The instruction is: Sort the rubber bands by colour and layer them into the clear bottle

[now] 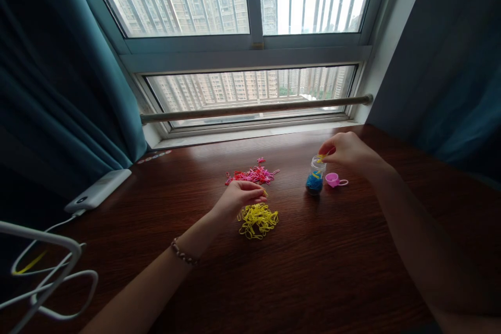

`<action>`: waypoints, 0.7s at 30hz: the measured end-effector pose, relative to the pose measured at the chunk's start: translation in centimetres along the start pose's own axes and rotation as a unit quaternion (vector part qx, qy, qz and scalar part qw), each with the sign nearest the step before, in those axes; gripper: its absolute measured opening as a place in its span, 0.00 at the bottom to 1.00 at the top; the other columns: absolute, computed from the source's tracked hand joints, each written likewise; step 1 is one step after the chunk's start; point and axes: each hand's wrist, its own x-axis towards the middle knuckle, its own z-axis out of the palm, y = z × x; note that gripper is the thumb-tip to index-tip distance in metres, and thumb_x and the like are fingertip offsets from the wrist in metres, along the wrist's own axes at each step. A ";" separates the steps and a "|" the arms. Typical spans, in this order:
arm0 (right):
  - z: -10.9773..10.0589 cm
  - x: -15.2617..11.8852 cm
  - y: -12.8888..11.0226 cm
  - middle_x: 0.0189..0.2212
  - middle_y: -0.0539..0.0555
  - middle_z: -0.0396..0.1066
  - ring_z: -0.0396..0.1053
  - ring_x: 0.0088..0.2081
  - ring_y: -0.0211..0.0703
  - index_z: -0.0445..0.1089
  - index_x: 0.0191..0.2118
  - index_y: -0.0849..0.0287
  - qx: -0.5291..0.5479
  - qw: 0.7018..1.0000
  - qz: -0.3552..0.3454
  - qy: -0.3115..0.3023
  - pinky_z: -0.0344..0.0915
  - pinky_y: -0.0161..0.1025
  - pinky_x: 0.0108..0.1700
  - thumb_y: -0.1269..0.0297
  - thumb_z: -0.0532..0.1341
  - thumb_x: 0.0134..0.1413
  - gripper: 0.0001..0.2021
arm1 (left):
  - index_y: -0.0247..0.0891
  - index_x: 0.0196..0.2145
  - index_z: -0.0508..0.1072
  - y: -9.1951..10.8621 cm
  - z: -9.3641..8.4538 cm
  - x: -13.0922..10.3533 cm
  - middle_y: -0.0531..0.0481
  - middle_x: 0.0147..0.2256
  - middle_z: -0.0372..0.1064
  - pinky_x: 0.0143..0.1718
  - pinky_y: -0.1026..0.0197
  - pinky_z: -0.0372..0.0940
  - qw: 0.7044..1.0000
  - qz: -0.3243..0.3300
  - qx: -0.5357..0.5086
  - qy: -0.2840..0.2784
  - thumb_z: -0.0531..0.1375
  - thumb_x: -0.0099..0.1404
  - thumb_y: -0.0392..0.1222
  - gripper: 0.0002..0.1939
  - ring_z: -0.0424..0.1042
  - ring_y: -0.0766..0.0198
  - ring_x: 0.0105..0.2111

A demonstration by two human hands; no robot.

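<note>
My left hand (246,193) is closed in a pinch on a small yellow rubber band (265,193), just above a pile of yellow rubber bands (258,220). Behind it lies a pile of pink and red rubber bands (256,174). My right hand (344,150) pinches yellow rubber bands (321,158) at the mouth of a clear jar (318,166). Blue bands (314,181) fill the jar's lower part, with a little yellow above them. A pink lid with a loop (332,180) lies right of the jar.
Everything rests on a dark wooden table (297,271). A white power bank (97,190) with a white cable (64,224) is at the left, and looped white tubing (70,242) stands in the near left corner. Beyond the table are a window rail (258,109) and a blue curtain (78,78).
</note>
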 end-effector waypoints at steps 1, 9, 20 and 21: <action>0.0 0.0 0.0 0.24 0.52 0.73 0.69 0.27 0.39 0.76 0.29 0.60 0.006 1.000 -0.002 0.000 0.62 0.31 0.27 0.73 0.64 0.38 0.07 | 0.29 0.28 0.75 0.0 0.1 0.0 0.44 0.27 0.74 0.36 0.64 0.70 1.000 0.003 0.005 0.000 0.67 0.46 0.39 0.12 0.74 0.63 0.29; 0.1 -0.2 0.0 0.23 0.54 0.73 0.69 0.26 0.40 0.76 0.29 0.62 0.047 0.999 -0.005 -0.008 0.63 0.31 0.26 0.74 0.64 0.38 0.07 | 0.29 0.30 0.75 1.3 1.6 -0.5 0.43 0.27 0.74 0.35 0.63 0.69 0.996 0.071 0.045 0.009 0.66 0.47 0.42 0.14 0.74 0.62 0.29; -0.2 0.7 0.5 0.20 0.51 0.72 0.68 0.25 0.39 0.76 0.24 0.61 0.040 0.999 -0.006 0.024 0.62 0.31 0.26 0.73 0.64 0.38 0.03 | 0.29 0.29 0.76 7.9 6.5 3.8 0.50 0.19 0.70 0.21 0.66 0.65 0.969 0.215 0.124 0.004 0.67 0.45 0.42 0.14 0.68 0.68 0.17; -0.1 0.8 0.5 0.20 0.51 0.72 0.68 0.25 0.39 0.76 0.24 0.61 0.046 0.999 -0.006 0.015 0.61 0.31 0.26 0.73 0.64 0.38 0.04 | 0.29 0.28 0.76 8.4 7.1 4.3 0.51 0.17 0.69 0.19 0.67 0.62 0.962 0.236 0.137 0.003 0.67 0.45 0.42 0.13 0.66 0.70 0.16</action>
